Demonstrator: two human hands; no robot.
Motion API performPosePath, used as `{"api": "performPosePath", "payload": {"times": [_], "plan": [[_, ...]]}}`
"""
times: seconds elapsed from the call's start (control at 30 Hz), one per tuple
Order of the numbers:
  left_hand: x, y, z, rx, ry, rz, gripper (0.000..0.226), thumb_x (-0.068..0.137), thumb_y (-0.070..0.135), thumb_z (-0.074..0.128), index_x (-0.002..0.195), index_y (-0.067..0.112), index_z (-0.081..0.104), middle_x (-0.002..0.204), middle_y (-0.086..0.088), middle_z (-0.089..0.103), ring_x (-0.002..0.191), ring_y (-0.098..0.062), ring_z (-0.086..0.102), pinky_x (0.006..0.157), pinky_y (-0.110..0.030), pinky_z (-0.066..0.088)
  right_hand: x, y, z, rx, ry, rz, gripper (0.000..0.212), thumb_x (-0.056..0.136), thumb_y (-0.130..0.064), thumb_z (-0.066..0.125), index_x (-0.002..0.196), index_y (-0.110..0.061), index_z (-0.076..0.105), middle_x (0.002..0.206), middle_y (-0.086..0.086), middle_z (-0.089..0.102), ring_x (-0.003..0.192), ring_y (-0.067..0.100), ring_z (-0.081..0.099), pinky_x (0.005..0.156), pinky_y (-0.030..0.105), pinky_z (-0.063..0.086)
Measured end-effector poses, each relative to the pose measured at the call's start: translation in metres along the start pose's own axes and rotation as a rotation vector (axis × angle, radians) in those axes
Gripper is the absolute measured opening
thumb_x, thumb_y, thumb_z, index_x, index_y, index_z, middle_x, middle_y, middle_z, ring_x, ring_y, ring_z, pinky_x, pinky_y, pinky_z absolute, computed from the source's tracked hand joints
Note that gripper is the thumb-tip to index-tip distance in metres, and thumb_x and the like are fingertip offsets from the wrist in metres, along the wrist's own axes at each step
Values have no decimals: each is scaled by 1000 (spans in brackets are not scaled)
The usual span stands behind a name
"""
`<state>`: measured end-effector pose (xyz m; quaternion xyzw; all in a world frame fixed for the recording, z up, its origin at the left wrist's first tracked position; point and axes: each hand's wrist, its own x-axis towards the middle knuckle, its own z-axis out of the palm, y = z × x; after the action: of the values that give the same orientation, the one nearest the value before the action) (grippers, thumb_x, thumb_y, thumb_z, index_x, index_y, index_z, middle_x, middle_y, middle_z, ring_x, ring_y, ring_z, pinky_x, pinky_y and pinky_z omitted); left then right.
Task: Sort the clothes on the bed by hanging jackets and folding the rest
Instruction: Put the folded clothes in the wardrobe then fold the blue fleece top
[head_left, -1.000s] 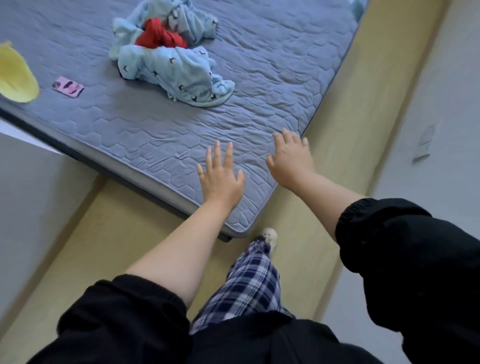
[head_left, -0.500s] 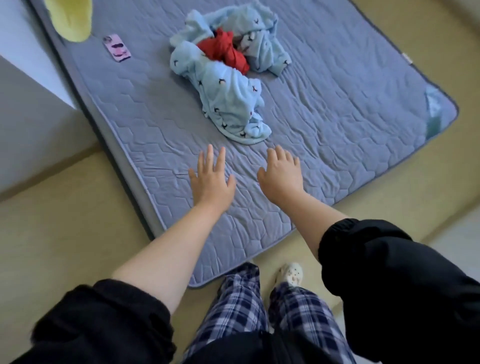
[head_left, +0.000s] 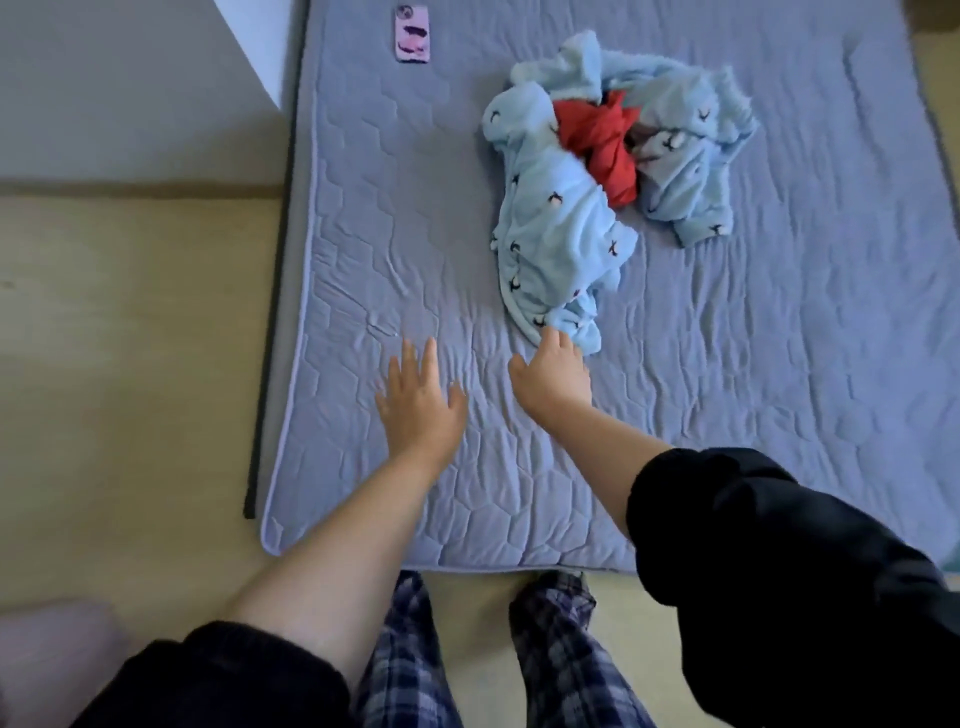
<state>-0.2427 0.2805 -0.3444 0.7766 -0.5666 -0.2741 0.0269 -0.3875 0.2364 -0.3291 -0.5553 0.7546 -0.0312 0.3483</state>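
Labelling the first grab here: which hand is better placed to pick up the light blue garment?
Right. The right hand reaches the near end of the light blue garment; the left hand is spread over bare mattress, farther away.

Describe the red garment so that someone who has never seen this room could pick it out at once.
Start at the grey-blue quilted mattress and find the crumpled heap of clothes toward its far side. Most of that heap is light blue fleece with small dark motifs. The red garment lies bunched in its middle, the only plain, bright red thing there.
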Motion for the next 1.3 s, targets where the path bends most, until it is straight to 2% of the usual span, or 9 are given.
{"api": "performPosePath", "payload": {"times": [0.2, 0.27, 0.53, 0.73, 0.8, 0.93, 1.07, 1.17, 1.3], "plan": [[25, -20, 65, -37, -10, -163, 67, 96, 27, 45, 153, 21, 11, 160, -9, 6, 147, -25, 6, 114, -53, 15, 61, 50, 45, 123, -173, 99, 59, 94, -32, 49, 143, -8, 27, 148, 9, 29, 128, 28, 39, 84, 33, 39], [32, -32, 92, -14, -41, -200, 67, 96, 27, 46, 153, 21, 11, 160, -9, 7, 147, -25, 7, 113, -52, 17, 75, 69, 72, 139, -228, 155, 66, 94, -32, 51, 147, -8, 21, 151, 9, 25, 131, 28, 38, 88, 34, 40], [95, -54, 187, 55, -196, -163, 64, 99, 31, 38, 153, 30, 4, 161, 1, -9, 147, -23, -1, 114, -54, 17, 186, 119, 111, 65, 31, 67, 96, 85, -28, 69, 152, -28, 0, 159, 10, -4, 140, 27, 27, 100, 39, 43], [133, -65, 254, 95, -291, -57, 64, 98, 38, 36, 151, 37, 0, 160, 3, -10, 147, -26, -4, 116, -50, 16, 250, 158, 138, -75, 30, 66, 107, 79, -19, 70, 149, -40, -8, 157, 8, -16, 141, 28, 24, 85, 32, 43], [137, -84, 270, 201, -333, 28, 68, 96, 37, 41, 151, 38, 2, 160, 4, -10, 147, -26, -6, 116, -48, 20, 263, 168, 146, -171, 41, 62, 99, 80, -12, 65, 150, -39, 0, 158, 7, -10, 142, 29, 21, 78, 33, 42], [133, -107, 282, 299, -253, 165, 76, 89, 40, 49, 151, 40, 6, 161, 5, -5, 147, -22, -1, 111, -41, 29, 268, 176, 147, -342, 168, 5, 41, 82, -2, 51, 122, -13, 48, 129, 15, 44, 116, 40, 45, 76, 38, 41], [142, -100, 266, -106, -292, 47, 64, 92, 17, 54, 150, 20, 28, 160, -3, 14, 146, -22, 15, 116, -40, 23, 208, 146, 164, -455, -34, -142, 15, 84, -11, 51, 99, -11, 54, 104, 15, 63, 95, 37, 61, 71, 34, 42], [144, -84, 235, -809, -258, -414, 39, 97, 10, 51, 135, 10, 50, 141, -14, 49, 125, -28, 49, 101, -45, 44, 143, 113, 180, -312, -294, -299, 14, 75, -13, 56, 88, -12, 59, 90, 14, 65, 87, 37, 61, 62, 29, 38], [130, -76, 200, -1123, -334, -713, 34, 101, 23, 41, 134, 19, 48, 142, -1, 47, 131, -18, 44, 96, -41, 41, 129, 102, 144, -142, 147, -695, 9, 61, -5, 52, 68, -1, 57, 75, 19, 59, 65, 38, 57, 50, 33, 38]]}}
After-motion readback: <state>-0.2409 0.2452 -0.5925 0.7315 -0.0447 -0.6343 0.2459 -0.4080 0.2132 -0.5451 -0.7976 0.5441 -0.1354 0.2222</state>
